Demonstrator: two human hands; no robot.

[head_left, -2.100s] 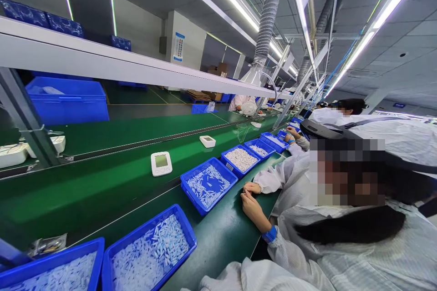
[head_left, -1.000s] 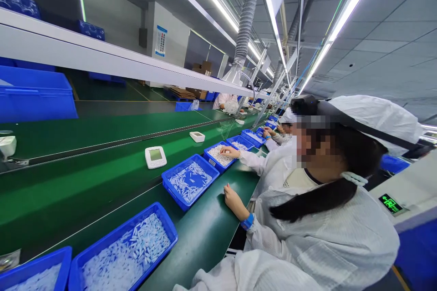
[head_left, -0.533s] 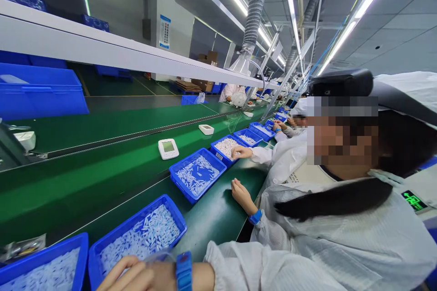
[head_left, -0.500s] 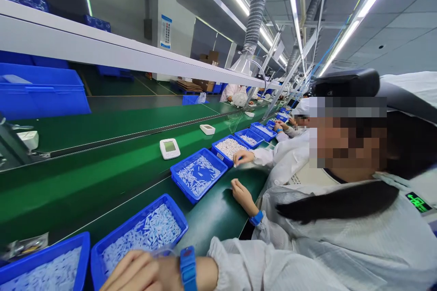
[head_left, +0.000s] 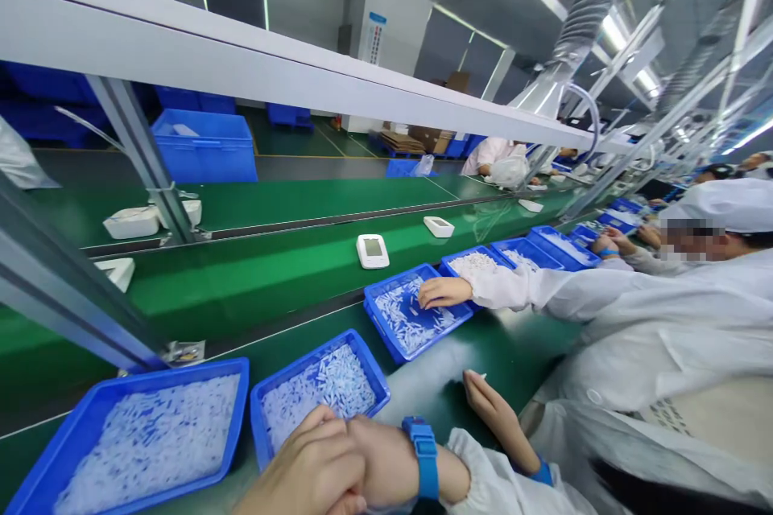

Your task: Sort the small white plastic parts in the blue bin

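Observation:
At the bottom of the head view my left hand [head_left: 311, 463] is closed, its fingers curled together. It lies against my right hand [head_left: 378, 451], which reaches in from the right below a blue wristband [head_left: 424, 459]. The left hand covers the right fingers, and whatever lies between the hands is hidden. Just beyond them is a blue tray [head_left: 257, 410] of small white and pale blue strips [head_left: 344, 378]. To the left stands a larger blue tray [head_left: 242, 398], filled with translucent whitish pieces [head_left: 157, 434].
A co-worker's hand [head_left: 445, 291] is over another blue tray [head_left: 392, 350] of strips; their other hand [head_left: 486, 398] pinches a small white piece. White devices with screens [head_left: 373, 251] rest on the green belt [head_left: 290, 273]. A metal post [head_left: 72, 265] rises at left.
My view has swung left, so trays and belt appear farther right. Both my hands remain together near the strip tray. The co-worker's farther hand has moved over the tray beside them.

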